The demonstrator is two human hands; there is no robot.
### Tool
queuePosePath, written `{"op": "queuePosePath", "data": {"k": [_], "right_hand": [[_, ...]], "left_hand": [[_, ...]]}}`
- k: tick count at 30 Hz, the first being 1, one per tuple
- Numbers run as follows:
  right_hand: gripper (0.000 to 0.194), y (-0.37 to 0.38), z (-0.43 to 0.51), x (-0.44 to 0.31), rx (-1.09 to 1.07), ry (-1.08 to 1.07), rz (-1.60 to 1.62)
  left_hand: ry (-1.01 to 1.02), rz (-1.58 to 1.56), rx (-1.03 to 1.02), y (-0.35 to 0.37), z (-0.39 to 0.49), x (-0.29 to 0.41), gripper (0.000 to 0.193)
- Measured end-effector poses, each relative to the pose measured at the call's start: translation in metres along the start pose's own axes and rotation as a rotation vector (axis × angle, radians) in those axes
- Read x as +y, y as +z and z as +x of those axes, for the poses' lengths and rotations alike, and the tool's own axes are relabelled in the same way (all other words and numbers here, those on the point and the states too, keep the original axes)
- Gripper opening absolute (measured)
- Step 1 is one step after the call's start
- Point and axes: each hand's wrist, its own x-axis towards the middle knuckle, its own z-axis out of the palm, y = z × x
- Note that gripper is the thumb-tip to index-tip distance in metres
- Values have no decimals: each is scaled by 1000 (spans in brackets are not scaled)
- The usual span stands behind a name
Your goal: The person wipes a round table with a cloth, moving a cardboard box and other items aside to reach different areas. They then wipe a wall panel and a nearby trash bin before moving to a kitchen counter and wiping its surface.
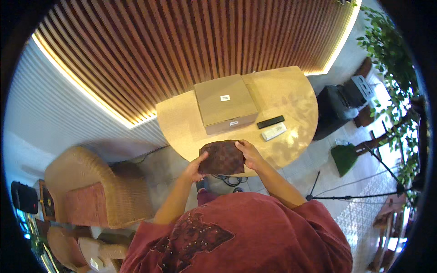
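Between my two hands I hold a folded dark brown cloth [222, 157], raised near the front edge of a pale wooden table [181, 126]. My left hand [196, 168] grips its left side, thumb on top. At its upper right corner my right hand [248, 153] pinches it, the thumb also on top. Beyond the cloth stands a closed cardboard box [225, 109] with small white labels on its lid and front. To the right of the box lie a black oblong object [270, 121] and a white remote control [274, 131], side by side.
A slatted wood wall [177, 44] rises behind the table. An upholstered armchair [85, 194] stands on the left. Right of the table are a black bin-like object [333, 109], a leafy plant [392, 51] and a thin black stand [355, 197]. Cables [232, 181] lie below the table's front edge.
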Motion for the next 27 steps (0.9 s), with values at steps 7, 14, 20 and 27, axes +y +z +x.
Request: {"op": "queuePosePath", "data": {"k": [7, 14, 20, 27], "right_hand": [[43, 56, 79, 39, 104, -140, -641], [83, 138, 105, 118, 5, -113, -1135], [88, 169, 145, 121, -22, 210, -1492], [81, 197, 236, 95, -126, 7, -1544]], "left_hand": [[21, 613, 421, -98, 10, 67, 51], [535, 2147, 404, -115, 21, 55, 65], [293, 2145, 322, -145, 29, 53, 70], [149, 2004, 464, -192, 67, 127, 68]]}}
